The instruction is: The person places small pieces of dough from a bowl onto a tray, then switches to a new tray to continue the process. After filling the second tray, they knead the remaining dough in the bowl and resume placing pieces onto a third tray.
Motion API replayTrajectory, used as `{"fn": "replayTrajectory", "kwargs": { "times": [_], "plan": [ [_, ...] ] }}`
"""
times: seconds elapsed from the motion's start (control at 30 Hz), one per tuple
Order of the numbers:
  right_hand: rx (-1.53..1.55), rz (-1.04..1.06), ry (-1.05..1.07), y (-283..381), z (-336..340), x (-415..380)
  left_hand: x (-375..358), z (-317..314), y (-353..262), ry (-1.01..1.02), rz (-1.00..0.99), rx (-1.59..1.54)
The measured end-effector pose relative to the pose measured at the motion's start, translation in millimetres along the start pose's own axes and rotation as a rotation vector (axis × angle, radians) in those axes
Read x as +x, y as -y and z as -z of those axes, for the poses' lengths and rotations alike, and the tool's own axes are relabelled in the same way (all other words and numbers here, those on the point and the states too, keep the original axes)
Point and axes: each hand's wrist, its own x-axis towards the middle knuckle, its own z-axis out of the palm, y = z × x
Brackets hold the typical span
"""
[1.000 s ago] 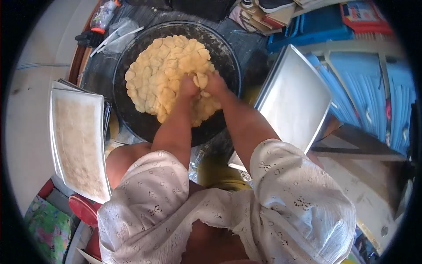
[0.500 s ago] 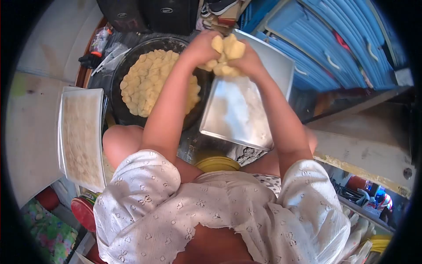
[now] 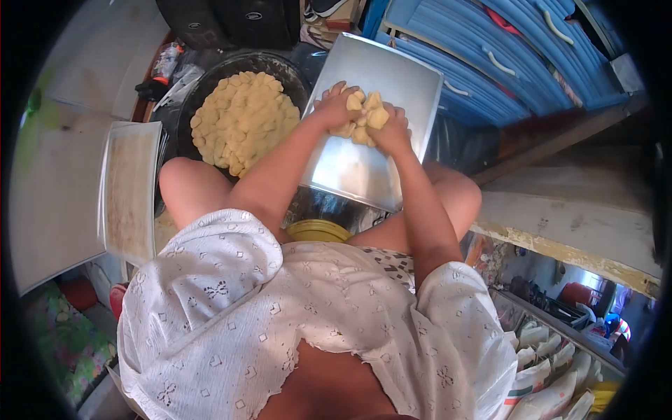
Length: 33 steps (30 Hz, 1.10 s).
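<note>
Several yellow dough pieces are clustered between my two hands, low over the silver metal tray. My left hand curls round the left side of the cluster. From the right, my right hand presses against the same pieces, its fingers bent round them. To the left of the tray, a large heap of similar dough pieces fills much of a wide black basin. The undersides of the pieces between my hands are hidden.
Blue drawers stand beyond the tray at the upper right. Stacked pale trays lean at the left. A yellow round container sits between my legs. Black bags stand behind the basin, and a wooden ledge is at the right.
Both hands have come down from the tray's far edge to over its middle, still with the dough pieces. The camera view has shifted, and the tray appears further left.
</note>
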Motion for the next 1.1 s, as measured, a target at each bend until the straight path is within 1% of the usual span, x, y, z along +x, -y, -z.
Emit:
{"fn": "replayTrajectory", "kwargs": {
  "times": [0.03,0.07,0.1,0.17,0.2,0.23,0.27,0.3,0.37,0.4,0.43,0.47,0.5,0.53,0.57,0.6,0.63,0.67,0.7,0.73,0.77,0.83,0.87,0.93,0.97,1.0,1.03,1.07,1.1],
  "plan": [
    [-0.208,0.023,-0.093,7,4,-7,7,-3,6,0.027,0.000,-0.029],
    [-0.415,0.041,-0.189,12,9,-9,16,-9,15,-0.020,-0.057,-0.086],
    [-0.404,0.040,-0.194,14,18,-8,10,4,8,-0.021,-0.059,-0.075],
    [-0.241,0.172,-0.209,11,32,-4,-11,43,-22,0.163,0.127,-0.721],
    [-0.237,0.167,-0.212,5,33,0,-10,51,-26,0.074,0.133,-0.584],
    [-0.069,0.151,-0.069,-1,35,8,-4,50,-20,0.073,0.128,-0.582],
    [0.097,0.138,0.078,-6,35,15,5,47,-8,-0.046,0.116,-0.461],
    [0.092,0.143,0.078,-9,35,19,17,42,3,-0.165,0.106,-0.342],
    [0.392,0.083,0.102,-13,34,29,39,41,14,-0.213,0.104,-0.375],
    [0.387,0.085,0.102,-12,35,40,47,44,15,-0.228,0.120,-0.545],
    [0.551,0.043,-0.025,-7,39,54,49,50,9,-0.236,0.138,-0.715],
    [0.712,-0.002,-0.155,-3,44,68,55,57,2,-0.233,0.153,-0.732],
    [0.725,0.002,-0.218,5,49,84,68,55,4,-0.229,0.156,-0.736],
    [0.737,0.004,-0.281,13,54,99,88,56,8,-0.187,0.176,-0.813],
    [0.733,0.000,-0.279,22,56,111,107,56,12,-0.146,0.197,-0.889],
    [0.577,0.045,-0.348,30,57,124,122,51,13,-0.212,0.180,-0.901],
    [0.421,0.088,-0.414,33,53,136,132,45,16,-0.208,0.182,-0.902],
    [0.420,0.084,-0.413,33,42,148,141,39,19,-0.281,0.088,-0.571],
    [0.232,0.071,-0.414,25,23,161,148,35,23,-0.347,-0.006,-0.238],
    [0.043,0.061,-0.410,20,10,168,148,32,25,-0.285,-0.077,-0.030],
    [0.040,0.062,-0.407,12,-2,172,148,30,26,-0.285,-0.073,-0.034],
    [-0.026,0.017,-0.269,5,-14,170,144,29,23,-0.284,-0.046,0.114],
    [-0.044,0.044,-0.199,0,-14,175,143,29,20,-0.277,-0.043,0.112],
    [-0.033,0.034,-0.218,17,14,156,142,26,15,-0.451,-0.040,0.060],
    [-0.022,0.032,-0.243,23,22,148,142,24,15,-0.441,-0.033,0.055],
    [0.074,0.150,-0.133,15,27,147,144,20,17,-0.469,-0.181,0.033],
    [0.071,0.144,-0.126,9,28,141,146,16,19,-0.498,-0.330,0.010],
    [0.135,0.264,0.204,2,27,129,152,10,25,-0.436,-0.358,0.065],
    [0.203,0.377,0.535,-1,28,116,156,8,27,-0.425,-0.353,0.058]
  ]
}}
